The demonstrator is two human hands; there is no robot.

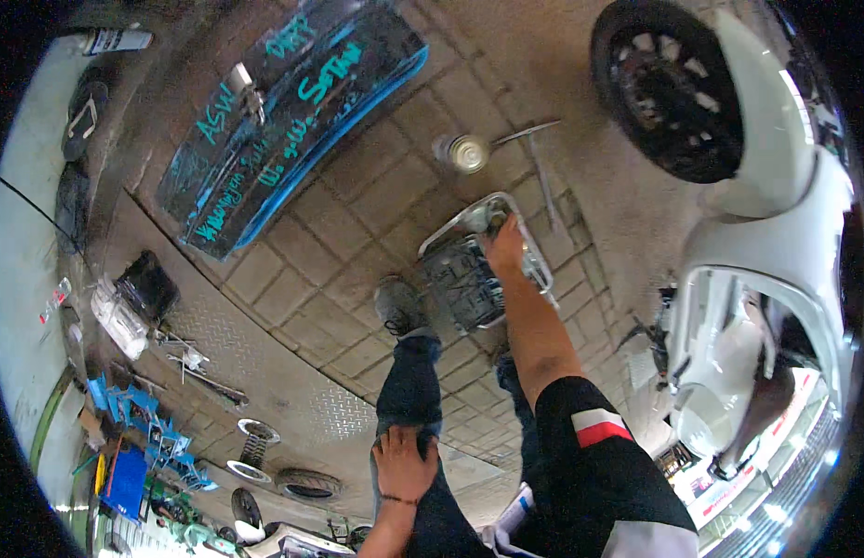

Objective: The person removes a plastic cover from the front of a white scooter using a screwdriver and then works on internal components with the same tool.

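My left hand (406,463) lies flat on my left thigh with its fingers spread, holding nothing. Reaching forward and down, my right hand (503,246) is at the far end of a shallow metal tray (544,270) on the paving. Its fingers are curled at a small greyish thing near the rim; what that is, I cannot make out. Beside this hand, a dark case with moulded compartments (458,279) fills much of the tray. Just beyond the tray stands a round open can (467,154), and a T-shaped metal wrench (540,167) lies to its right.
A dark panel with blue edging and green handwriting (302,121) lies far left, with a spray gun (250,95) on it. A wheel (669,88) and white vehicle bodywork (757,242) stand at right. A coil spring (253,449), tire (308,484) and blue metal parts (139,414) are at lower left.
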